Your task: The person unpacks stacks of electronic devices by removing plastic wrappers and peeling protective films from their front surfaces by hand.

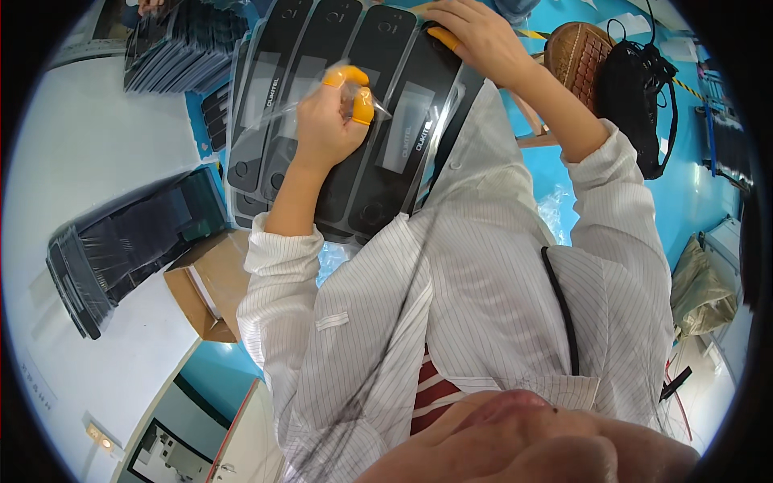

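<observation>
At the upper centre of the frame, clear film is being pinched by the left hand between orange-capped fingertips, over a row of black panels. Near the top edge, the rightmost panel is being touched by the right hand; whether it is being grasped cannot be told

White brand lettering marks black phone back panels toward eleven and one o'clock, while small characters on the white surface toward eight are illegible.
</observation>
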`<action>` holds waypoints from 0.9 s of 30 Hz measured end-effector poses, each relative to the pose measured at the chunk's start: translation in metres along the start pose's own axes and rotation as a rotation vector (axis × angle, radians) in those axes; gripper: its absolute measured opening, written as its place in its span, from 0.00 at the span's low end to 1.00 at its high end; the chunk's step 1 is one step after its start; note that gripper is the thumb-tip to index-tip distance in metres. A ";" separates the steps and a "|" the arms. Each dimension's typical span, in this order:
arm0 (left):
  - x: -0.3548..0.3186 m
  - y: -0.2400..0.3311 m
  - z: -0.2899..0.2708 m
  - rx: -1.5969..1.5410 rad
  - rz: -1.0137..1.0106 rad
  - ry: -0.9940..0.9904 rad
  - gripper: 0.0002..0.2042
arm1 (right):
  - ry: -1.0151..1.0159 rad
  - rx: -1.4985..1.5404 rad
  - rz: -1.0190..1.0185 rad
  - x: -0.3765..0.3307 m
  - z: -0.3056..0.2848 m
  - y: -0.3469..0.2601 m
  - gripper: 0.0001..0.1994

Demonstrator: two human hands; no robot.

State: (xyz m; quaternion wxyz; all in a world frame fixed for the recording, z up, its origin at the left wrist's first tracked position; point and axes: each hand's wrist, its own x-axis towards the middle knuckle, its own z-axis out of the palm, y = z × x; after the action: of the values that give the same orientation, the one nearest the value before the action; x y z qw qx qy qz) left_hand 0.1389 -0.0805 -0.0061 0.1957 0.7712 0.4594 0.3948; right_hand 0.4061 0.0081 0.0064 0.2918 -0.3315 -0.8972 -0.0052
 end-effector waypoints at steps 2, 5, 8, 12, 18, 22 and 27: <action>0.002 0.003 0.000 -0.033 -0.024 -0.019 0.12 | -0.108 -0.161 -0.245 0.004 -0.005 0.006 0.11; 0.006 0.014 -0.004 0.004 0.133 -0.043 0.19 | -0.003 -0.253 -0.326 0.007 -0.010 0.001 0.08; 0.008 0.029 -0.006 0.078 0.115 -0.086 0.18 | 0.176 0.102 -0.287 0.002 -0.007 -0.033 0.21; 0.009 0.038 -0.005 0.008 0.247 -0.072 0.16 | 0.297 0.220 -0.300 -0.008 0.007 -0.083 0.16; 0.007 0.042 -0.005 -0.432 -0.093 0.213 0.06 | 0.646 0.335 0.729 -0.013 0.003 -0.088 0.24; 0.013 0.047 -0.003 -0.162 0.155 0.341 0.06 | 0.452 1.285 1.459 -0.009 -0.004 -0.093 0.16; 0.027 0.059 -0.011 -0.063 0.237 0.582 0.05 | 0.232 1.605 1.439 0.002 -0.004 -0.091 0.10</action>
State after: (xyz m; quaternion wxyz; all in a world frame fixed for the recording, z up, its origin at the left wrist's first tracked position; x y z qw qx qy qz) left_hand 0.1704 -0.0878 0.0514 0.0325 0.6677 0.3904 0.6331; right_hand 0.3521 -0.0625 0.0274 0.4413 -0.4902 -0.2009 0.7243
